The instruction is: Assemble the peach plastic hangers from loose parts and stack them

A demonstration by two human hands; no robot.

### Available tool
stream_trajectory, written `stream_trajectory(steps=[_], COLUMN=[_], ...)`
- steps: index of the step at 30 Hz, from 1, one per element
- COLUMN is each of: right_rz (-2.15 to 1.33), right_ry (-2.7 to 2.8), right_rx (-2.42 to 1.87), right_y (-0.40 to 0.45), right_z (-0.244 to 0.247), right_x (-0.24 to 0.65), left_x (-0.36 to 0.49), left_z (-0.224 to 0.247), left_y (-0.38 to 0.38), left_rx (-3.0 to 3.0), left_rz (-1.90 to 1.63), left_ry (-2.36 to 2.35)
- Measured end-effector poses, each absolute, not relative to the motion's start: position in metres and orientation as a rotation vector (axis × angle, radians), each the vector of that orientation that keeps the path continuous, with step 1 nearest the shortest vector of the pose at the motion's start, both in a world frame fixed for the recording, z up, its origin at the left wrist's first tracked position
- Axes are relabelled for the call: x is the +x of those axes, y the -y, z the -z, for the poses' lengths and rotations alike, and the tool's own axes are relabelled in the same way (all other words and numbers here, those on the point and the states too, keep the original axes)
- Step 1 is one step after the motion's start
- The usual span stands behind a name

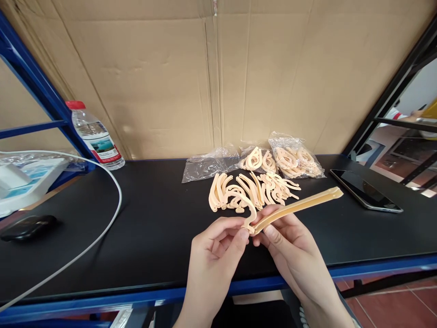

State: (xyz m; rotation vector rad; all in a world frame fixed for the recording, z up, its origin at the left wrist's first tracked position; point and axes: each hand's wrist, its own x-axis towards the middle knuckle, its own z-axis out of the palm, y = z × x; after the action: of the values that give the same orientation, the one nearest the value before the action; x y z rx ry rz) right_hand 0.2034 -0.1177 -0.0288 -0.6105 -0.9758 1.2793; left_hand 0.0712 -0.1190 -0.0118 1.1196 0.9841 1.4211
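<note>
Between the thumb and fingers of my left hand is a cream curved plastic hook piece, bent like a question mark. My right hand pinches a long cream plastic bar, slightly bowed, which points up to the right. The lower ends of the two pieces meet between my fingertips; whether they are joined I cannot tell. Just beyond my hands lies a pile of loose cream plastic pieces, some long and bowed, others small and curved.
Behind the pile lie an open clear bag and a full bag of curved pieces. A phone rests at right. To the left are a water bottle, a black mouse, a power strip and a white cable.
</note>
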Motion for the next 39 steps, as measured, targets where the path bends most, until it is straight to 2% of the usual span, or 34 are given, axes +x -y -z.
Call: stream_trajectory(steps=[39], right_rz=[-1.065], right_ry=[0.988], right_rx=[-0.785], right_y=[0.122], right_z=[0.042], right_x=[0.201], left_x=[0.073], left_z=[0.014], left_y=[0.118], left_rx=[1.124], left_rz=[-1.434], left_ry=[-0.860])
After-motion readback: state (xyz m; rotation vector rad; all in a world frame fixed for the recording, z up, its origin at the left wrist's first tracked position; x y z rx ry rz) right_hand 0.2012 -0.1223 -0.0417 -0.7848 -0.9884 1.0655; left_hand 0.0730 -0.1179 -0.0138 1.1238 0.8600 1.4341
